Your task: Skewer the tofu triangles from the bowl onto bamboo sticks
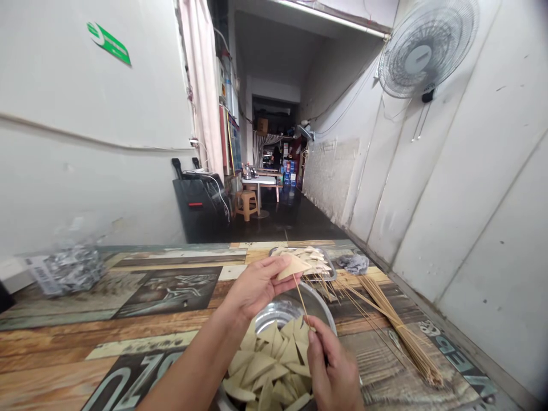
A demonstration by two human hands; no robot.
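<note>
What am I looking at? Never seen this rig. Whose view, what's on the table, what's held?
No machine here: a person works bare-handed. The single picture comes from a camera worn on that person's head, looking forward and down. The left hand holds a pale triangular slice in its fingers; the right hand grips a thin skewer, its tip at the slice's edge. Below, a metal bowl contains a heap of similar slices. On the wood-patterned table, beyond the bowl, sits a tray of pale pieces; to the right lie a skewer bundle and a grey cloth.
</note>
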